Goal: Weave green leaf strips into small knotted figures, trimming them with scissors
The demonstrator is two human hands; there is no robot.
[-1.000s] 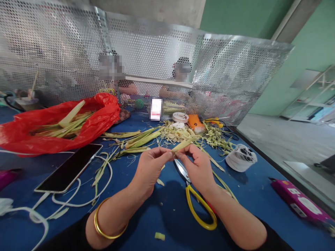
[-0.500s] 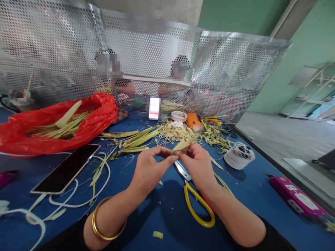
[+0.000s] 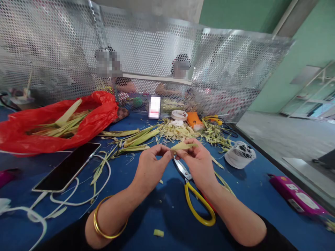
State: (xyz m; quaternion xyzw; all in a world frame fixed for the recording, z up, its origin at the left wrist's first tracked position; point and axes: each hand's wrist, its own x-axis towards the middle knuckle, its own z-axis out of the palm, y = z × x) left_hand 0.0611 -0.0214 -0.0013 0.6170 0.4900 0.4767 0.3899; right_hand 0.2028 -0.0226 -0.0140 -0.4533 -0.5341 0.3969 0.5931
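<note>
Between my two hands is a pale green plant strip that looks like a corn husk (image 3: 180,146), held up over the blue table. My left hand (image 3: 153,165) pinches its near left end between thumb and finger. My right hand (image 3: 200,162) grips the husk from the right, its thumb tip close to my left thumb. Just under my right hand lie scissors (image 3: 200,205) with yellow handles, their blades pointing away and partly hidden by my fingers. A small cut piece of husk (image 3: 158,233) lies near the front edge.
A red plastic bag (image 3: 15,130) of husks lies left, beside a phone (image 3: 68,167) with a white cable (image 3: 108,174). Long husks (image 3: 142,136) and shredded scraps (image 3: 180,131) spread across the back. A white cord spool (image 3: 239,156) and purple packet (image 3: 297,195) stand right, before a perforated metal screen (image 3: 154,45).
The husk has tilted flatter, its free end swinging down to the right over my right hand's fingers. Both hands stay in nearly the same place.
</note>
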